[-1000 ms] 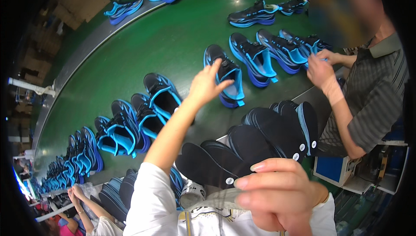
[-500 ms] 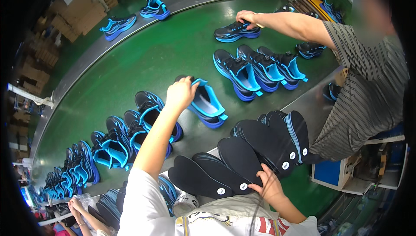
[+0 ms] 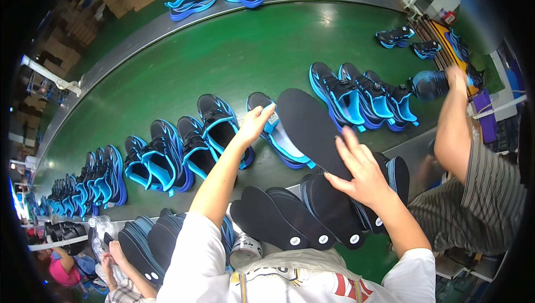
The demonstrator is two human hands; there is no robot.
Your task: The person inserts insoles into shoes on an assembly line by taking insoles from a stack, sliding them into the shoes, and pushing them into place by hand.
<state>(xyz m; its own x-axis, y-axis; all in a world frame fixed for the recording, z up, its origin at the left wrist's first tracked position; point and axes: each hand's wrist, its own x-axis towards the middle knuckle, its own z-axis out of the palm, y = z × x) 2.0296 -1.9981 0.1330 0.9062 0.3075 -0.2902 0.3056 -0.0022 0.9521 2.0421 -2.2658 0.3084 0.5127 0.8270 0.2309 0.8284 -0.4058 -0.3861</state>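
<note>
My left hand point(image 3: 256, 126) is closed on the tongue of a black and blue sports shoe point(image 3: 290, 152) on the green surface. Its heel points toward me and its pale inside shows. My right hand point(image 3: 361, 172) grips a black insole point(image 3: 306, 125) near its heel end. The insole slants over the shoe's right side, its rounded toe end beside the shoe's opening and covering part of it. Below my hands lies a fanned row of black insoles point(image 3: 262, 219) with round white stickers at their heels.
Matching shoes point(image 3: 167, 158) line up to the left, and three more point(image 3: 365, 99) stand to the right. Two shoes point(image 3: 192, 5) rest on the far metal ledge. At right, a co-worker's arm point(image 3: 454, 130) reaches over a dark shoe point(image 3: 429, 84). A white cup-like container point(image 3: 245, 250) stands near my body.
My right hand has lifted an insole from the row and brought it up beside the shoe. My left hand stays at the shoe's tongue. The co-worker's hand has moved right with a shoe.
</note>
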